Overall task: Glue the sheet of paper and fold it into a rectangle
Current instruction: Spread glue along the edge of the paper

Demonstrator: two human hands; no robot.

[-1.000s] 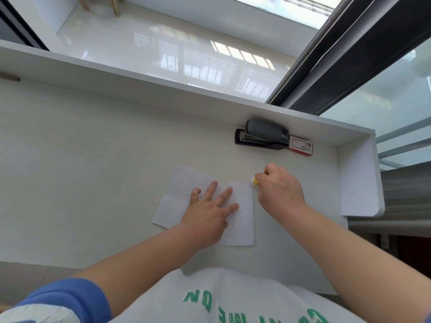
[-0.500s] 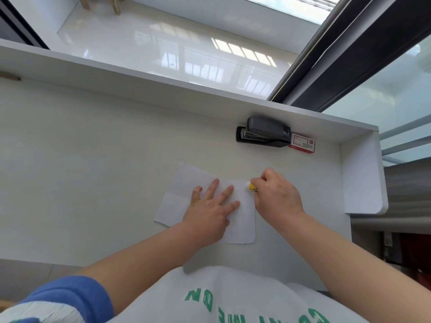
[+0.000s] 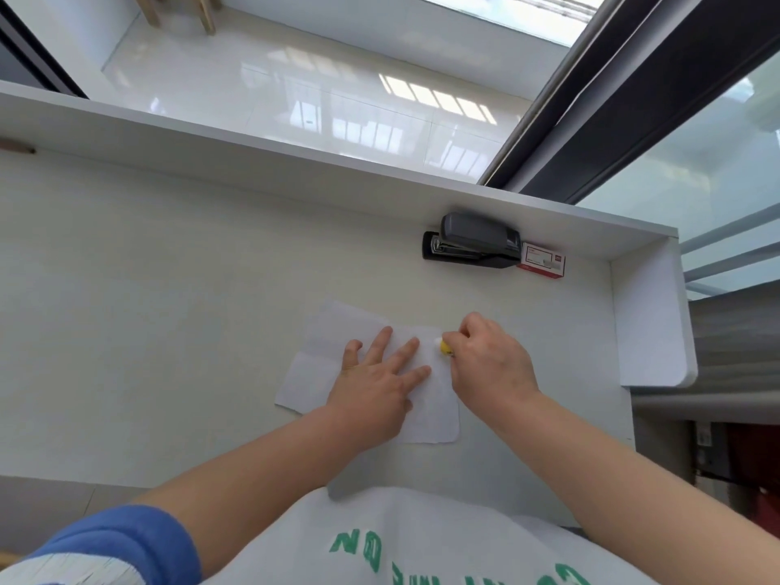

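Note:
A creased white sheet of paper (image 3: pixel 314 369) lies flat on the white desk (image 3: pixel 147 310). My left hand (image 3: pixel 375 386) presses on its middle, palm down with fingers spread. My right hand (image 3: pixel 491 365) is closed around a glue stick (image 3: pixel 443 346); only the yellow collar and white tip show, and the tip touches the paper near its far right corner. The rest of the glue stick is hidden inside my fist.
A black stapler (image 3: pixel 472 242) and a red-and-white staple box (image 3: pixel 542 261) sit against the desk's raised back wall (image 3: pixel 295 162). A white side panel (image 3: pixel 650 323) bounds the desk on the right. My white shirt with green letters (image 3: pixel 422 551) overlaps the near edge.
My right hand has slid a little to the left, bringing the glue tip from just off the paper's right edge onto its far right corner. My left hand has stayed put.

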